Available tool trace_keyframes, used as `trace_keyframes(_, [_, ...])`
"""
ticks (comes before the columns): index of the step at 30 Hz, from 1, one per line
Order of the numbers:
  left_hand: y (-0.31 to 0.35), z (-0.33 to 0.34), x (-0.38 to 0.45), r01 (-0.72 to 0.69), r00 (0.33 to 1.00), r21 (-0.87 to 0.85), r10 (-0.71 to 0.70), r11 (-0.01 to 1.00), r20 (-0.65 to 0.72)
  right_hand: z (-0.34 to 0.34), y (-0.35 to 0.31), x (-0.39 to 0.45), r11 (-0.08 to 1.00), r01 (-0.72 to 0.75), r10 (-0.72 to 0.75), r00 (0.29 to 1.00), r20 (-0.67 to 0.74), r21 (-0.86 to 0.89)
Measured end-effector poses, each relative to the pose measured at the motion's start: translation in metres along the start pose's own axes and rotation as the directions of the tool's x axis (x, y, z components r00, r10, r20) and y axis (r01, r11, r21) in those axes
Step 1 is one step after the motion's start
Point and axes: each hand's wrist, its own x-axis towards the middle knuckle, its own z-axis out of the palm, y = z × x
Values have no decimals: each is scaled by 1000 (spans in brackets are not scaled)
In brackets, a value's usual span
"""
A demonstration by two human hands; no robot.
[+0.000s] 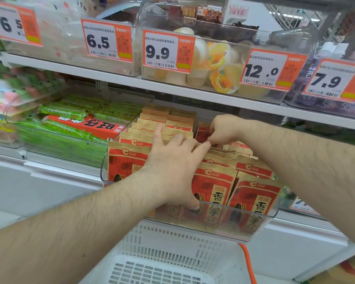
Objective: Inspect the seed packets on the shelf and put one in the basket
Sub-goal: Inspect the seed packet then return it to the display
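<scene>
Shelf [172,87] loomed far; basket [168,253] waited near, directly below, with open room between. Seed packets [213,185] stood upright in the clear bin [275,208]. Left hand [172,160] lay flat, fingers spread across their tops; right hand [223,128], farther back, pinched one packet's top edge.

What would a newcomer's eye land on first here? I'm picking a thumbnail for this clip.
Two bare hands meet at centre over a clear bin of red seed packets: the left hand lies across the packet tops, the right hand pinches something behind. Orange price tags line the shelf above, and a white basket waits below.
</scene>
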Motion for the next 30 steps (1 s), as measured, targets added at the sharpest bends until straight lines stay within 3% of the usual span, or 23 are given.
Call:
trace_keyframes(4, [1,-1,-2,3,1000,9,-3,1000,13,0,7,-10,999,33,-35,998,-53,-38])
trace_keyframes(8, [2,-4,-2,20,1000,19,-20,1000,20,-5,13,-28,950,200,-254,940,-226,-238])
trace_keyframes(12, [6,-6,-6,55,998,30,-55,998,14,-6,20,-54,877,278,-445,776,-447,-391])
trace_keyframes(14, [8,-6,-9,75,997,22,-75,997,25,-8,21,-70,874,309,-484,616,-622,-374])
trace_keyframes(16, [10,-9,-14,84,996,-3,-84,996,30,-12,20,-84,910,335,-376,418,-827,-244])
trace_keyframes(19, [17,-19,-22,81,996,-82,-84,993,-39,-22,17,-107,928,363,-26,296,-955,87])
trace_keyframes(22, [27,-35,-31,45,964,-228,-102,973,-245,-34,16,-136,805,425,330,257,-908,413])
trace_keyframes(24, [37,-45,-38,-39,860,-326,-135,944,-493,-38,18,-154,693,457,506,243,-828,557])
trace_keyframes(27, [51,-56,-48,-202,632,-407,-198,891,-749,-38,24,-179,544,521,639,251,-727,658])
trace_keyframes(30, [66,-64,-58,-269,591,-488,-258,830,-765,-29,25,-202,499,547,643,286,-711,672])
